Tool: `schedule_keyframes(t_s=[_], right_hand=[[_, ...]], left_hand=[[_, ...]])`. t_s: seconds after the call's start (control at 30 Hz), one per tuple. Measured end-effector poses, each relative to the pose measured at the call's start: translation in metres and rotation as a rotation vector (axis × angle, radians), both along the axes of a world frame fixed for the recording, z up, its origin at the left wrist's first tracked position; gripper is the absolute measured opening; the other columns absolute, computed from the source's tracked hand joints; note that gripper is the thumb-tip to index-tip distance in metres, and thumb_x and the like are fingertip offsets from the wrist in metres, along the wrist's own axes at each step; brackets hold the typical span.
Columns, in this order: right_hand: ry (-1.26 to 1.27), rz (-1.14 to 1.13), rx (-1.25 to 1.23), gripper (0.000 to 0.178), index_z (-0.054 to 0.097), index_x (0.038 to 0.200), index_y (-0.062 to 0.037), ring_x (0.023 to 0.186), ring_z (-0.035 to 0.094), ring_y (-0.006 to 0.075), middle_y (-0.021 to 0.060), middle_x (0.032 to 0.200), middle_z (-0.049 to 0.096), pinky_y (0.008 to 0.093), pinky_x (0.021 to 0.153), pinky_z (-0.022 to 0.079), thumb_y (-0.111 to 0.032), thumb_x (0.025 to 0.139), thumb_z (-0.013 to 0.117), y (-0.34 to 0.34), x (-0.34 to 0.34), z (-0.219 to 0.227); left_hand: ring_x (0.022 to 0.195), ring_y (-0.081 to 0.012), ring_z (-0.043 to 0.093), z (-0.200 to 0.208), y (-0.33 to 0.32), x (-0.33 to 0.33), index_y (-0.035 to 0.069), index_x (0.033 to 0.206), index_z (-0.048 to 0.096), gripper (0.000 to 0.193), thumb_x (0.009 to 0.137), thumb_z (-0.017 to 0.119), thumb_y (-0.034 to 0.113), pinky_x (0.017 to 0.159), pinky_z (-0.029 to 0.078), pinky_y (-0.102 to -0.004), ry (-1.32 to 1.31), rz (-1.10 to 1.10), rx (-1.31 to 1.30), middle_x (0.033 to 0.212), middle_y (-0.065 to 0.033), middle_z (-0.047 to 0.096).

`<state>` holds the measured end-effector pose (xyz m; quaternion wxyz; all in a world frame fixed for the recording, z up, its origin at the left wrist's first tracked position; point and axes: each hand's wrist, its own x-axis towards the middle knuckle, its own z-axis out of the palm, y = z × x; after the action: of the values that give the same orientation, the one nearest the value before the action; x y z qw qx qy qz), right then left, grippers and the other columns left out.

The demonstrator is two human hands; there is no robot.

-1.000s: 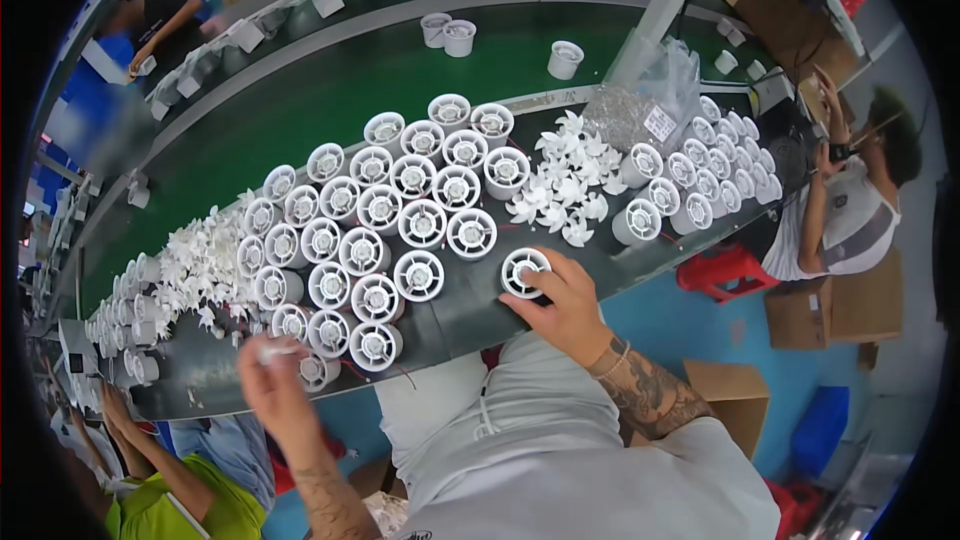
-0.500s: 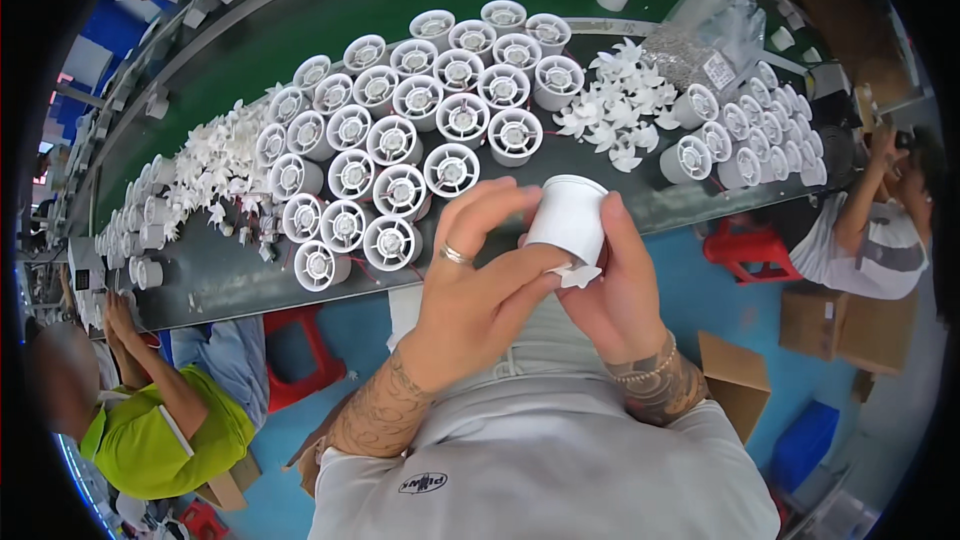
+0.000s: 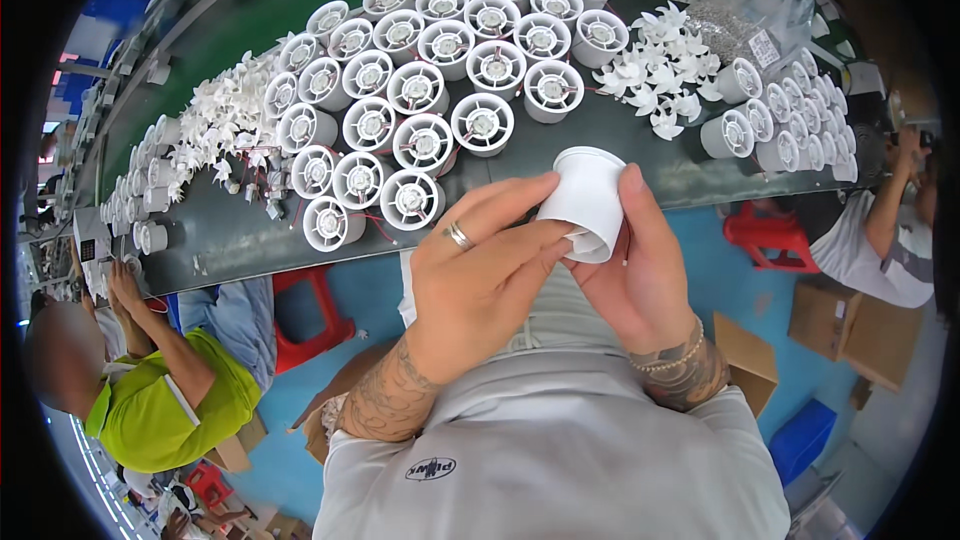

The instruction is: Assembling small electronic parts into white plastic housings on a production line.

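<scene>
Above the table's near edge, a white cup-shaped fan housing (image 3: 584,190) is tilted in my two hands, its open end toward me. My right hand (image 3: 640,275) is closed round its right side, thumb along the wall and fingers beneath. My left hand (image 3: 480,265) is closed on the left side, with a finger against the wall and the thumb and another finger at the lower opening. Whether the bladed fan wheel is inside the opening is hard to make out. Beyond my hands stand rows of similar housings (image 3: 483,123), spoked ends up, some with red wires.
White fan wheels lie heaped at left (image 3: 230,105) and right (image 3: 660,70) on the dark table (image 3: 400,258). More housings (image 3: 795,110) stand at far right, near a clear plastic bag (image 3: 730,25). A person in green (image 3: 180,380) sits left; red stools (image 3: 310,325) flank the table.
The star-shaped fan wheel that stuck out of the housing's lower opening no longer shows there. My left fingers have moved in against the opening. The view has shifted, so the table sits higher.
</scene>
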<state>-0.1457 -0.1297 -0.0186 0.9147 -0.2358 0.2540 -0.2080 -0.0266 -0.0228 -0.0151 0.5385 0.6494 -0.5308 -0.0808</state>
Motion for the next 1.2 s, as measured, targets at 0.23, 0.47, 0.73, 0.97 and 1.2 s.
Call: schedule_keyframes(t_s=[0.23, 0.47, 0.73, 0.97, 1.2], right_hand=[[0.011, -0.029, -0.009, 0.045, 0.052, 0.125, -0.0035, 0.102, 0.06, 0.0192, 0.0094, 0.115, 0.061, 0.0349, 0.085, 0.048, -0.04, 0.101, 0.042, 0.006, 0.001, -0.006], [-0.066, -0.049, -0.129, 0.039, 0.052, 0.121, -0.0033, 0.098, 0.06, 0.0183, 0.0098, 0.11, 0.061, 0.0339, 0.085, 0.048, -0.036, 0.1, 0.046, 0.005, -0.003, -0.015], [0.085, 0.03, 0.04, 0.05, 0.049, 0.126, -0.0002, 0.103, 0.06, 0.0239, 0.0138, 0.116, 0.059, 0.0396, 0.091, 0.048, -0.043, 0.101, 0.039, -0.01, -0.004, -0.011], [0.07, 0.06, 0.108, 0.043, 0.055, 0.119, -0.0074, 0.091, 0.06, 0.0138, 0.0068, 0.105, 0.062, 0.0303, 0.072, 0.048, -0.044, 0.099, 0.046, -0.007, -0.037, -0.021], [0.606, -0.667, -0.734, 0.007, 0.053, 0.09, -0.0077, 0.066, 0.049, 0.0026, -0.0035, 0.077, 0.052, 0.0188, 0.057, 0.04, -0.012, 0.093, 0.058, -0.067, -0.111, -0.038]], left_hand=[[0.093, -0.0251, 0.067, -0.003, 0.002, -0.003, -0.003, 0.083, 0.068, 0.016, 0.069, 0.077, -0.005, 0.078, 0.054, -0.0319, 0.193, 0.048, -0.001, 0.106, -0.0178, 0.068], [0.088, -0.0255, 0.068, -0.006, -0.001, -0.006, 0.001, 0.074, 0.056, 0.022, 0.071, 0.078, -0.001, 0.072, 0.055, -0.0304, 0.476, 0.086, -0.022, 0.105, -0.0154, 0.068], [0.075, -0.0209, 0.062, -0.01, -0.019, 0.003, 0.003, 0.079, 0.052, 0.03, 0.068, 0.081, 0.005, 0.064, 0.05, -0.0309, 0.294, -0.035, 0.121, 0.093, -0.0099, 0.066], [0.091, -0.0185, 0.06, -0.024, -0.022, -0.007, 0.002, 0.088, 0.047, 0.041, 0.066, 0.082, 0.0, 0.075, 0.053, -0.0285, 0.153, -0.209, 0.128, 0.105, -0.014, 0.058], [0.086, -0.0224, 0.062, -0.01, -0.026, -0.037, 0.001, 0.106, 0.057, 0.044, 0.068, 0.078, -0.004, 0.07, 0.056, -0.0314, 0.03, -0.307, 0.375, 0.102, -0.0147, 0.059]])
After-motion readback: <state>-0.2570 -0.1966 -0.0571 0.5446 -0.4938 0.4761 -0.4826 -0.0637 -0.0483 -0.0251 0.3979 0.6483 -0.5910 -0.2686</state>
